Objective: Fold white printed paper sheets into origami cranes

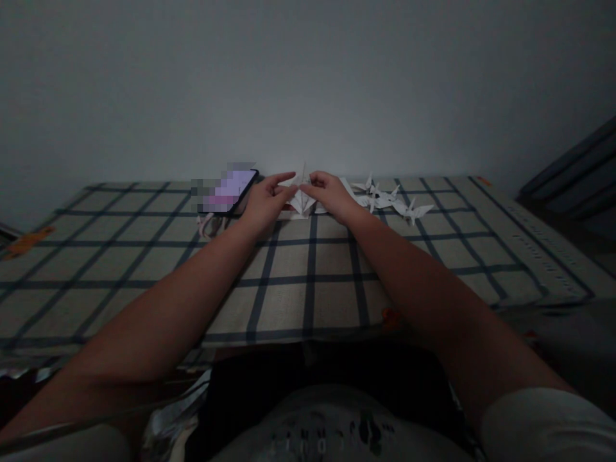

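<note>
Between my two hands is a folded piece of white origami paper point(303, 203), its pointed tip upward and creases down its middle. My left hand point(270, 197) grips its left side with the thumb on the paper and the index finger stretched past it. On the other side my right hand point(332, 194) holds the paper with thumb and bent fingers, the thumb near the centre fold. Several folded white paper cranes point(392, 199) lie just right of my right hand. More white paper point(347, 187) shows partly behind that hand.
A lit smartphone point(230, 191), partly blurred out, leans left of my left hand, a pale strap point(210, 224) at its lower edge. A checked cloth point(289, 260) covers the table. A plain wall point(308, 83) rises right behind the table.
</note>
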A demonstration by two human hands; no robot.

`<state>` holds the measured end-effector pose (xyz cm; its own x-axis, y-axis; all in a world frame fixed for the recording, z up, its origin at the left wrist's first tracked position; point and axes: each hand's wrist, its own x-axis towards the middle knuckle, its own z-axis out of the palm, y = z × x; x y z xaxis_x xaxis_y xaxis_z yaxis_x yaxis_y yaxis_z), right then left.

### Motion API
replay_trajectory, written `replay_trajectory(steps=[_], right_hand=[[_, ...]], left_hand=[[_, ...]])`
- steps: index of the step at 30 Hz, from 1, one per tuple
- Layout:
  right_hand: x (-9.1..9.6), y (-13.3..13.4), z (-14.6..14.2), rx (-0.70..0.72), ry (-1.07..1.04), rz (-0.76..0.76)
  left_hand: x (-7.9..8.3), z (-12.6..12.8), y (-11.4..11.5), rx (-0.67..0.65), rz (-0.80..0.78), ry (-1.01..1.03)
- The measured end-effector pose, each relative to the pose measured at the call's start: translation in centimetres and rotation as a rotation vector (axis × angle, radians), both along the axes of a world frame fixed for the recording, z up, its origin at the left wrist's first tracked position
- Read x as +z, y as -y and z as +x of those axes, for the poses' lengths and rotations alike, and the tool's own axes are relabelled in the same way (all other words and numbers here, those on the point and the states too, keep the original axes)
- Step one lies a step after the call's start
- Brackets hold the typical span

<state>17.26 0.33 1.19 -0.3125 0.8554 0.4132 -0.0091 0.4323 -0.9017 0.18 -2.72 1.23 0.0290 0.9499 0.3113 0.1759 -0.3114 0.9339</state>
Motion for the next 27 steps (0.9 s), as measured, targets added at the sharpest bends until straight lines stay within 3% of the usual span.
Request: replay_trajectory(steps=[12, 17, 22, 27], right_hand=[[-0.6, -0.4, 0.0, 0.100, -0.022, -0.090], [-0.5, -0.4, 0.0, 0.027, -0.034, -0.016], [0.0, -0.1, -0.1, -0.030, -0.080, -0.055], [0.0, -0.2, -0.1, -0.017, -0.122, -0.063]], left_hand=[[-0.1, -0.3, -0.1, -0.035, 0.049, 0.007], [-0.2, 0.0, -0.3, -0.052, -0.028, 0.120], [-0.2, 0.6, 0.2, -0.144, -0.158, 0.259], [-0.7, 0.7, -0.1, -0.210, -0.129, 0.278]])
